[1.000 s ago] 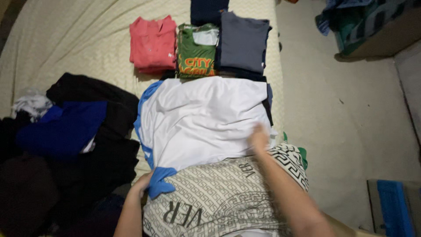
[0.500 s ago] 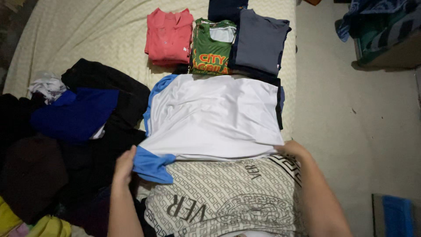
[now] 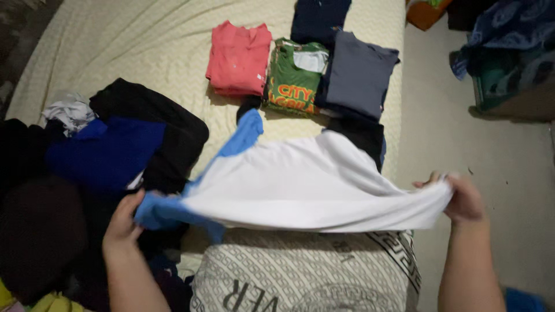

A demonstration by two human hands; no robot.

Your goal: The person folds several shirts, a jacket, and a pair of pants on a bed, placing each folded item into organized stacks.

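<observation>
Two hands hold the white shirt (image 3: 312, 185) taut above the bed (image 3: 144, 46) — left hand (image 3: 124, 222) pinching its blue sleeve, right hand (image 3: 462, 199) seemingly clenching the hem; keep tension even while folding.

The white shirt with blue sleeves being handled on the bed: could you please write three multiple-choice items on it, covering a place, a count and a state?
1. Where do the folded garments lie relative to the white shirt?
A. beyond it on the bed
B. on the floor
C. under the dark pile

2. How many hands grip the shirt?
A. none
B. one
C. two

3. How is the shirt's near edge?
A. lying flat
B. lifted and stretched
C. rolled up

Answers:
1 A, the pink, green and grey folded tops lie past it.
2 C, the left hand and right hand each pinch a side.
3 B, it hangs taut between the hands.
</observation>
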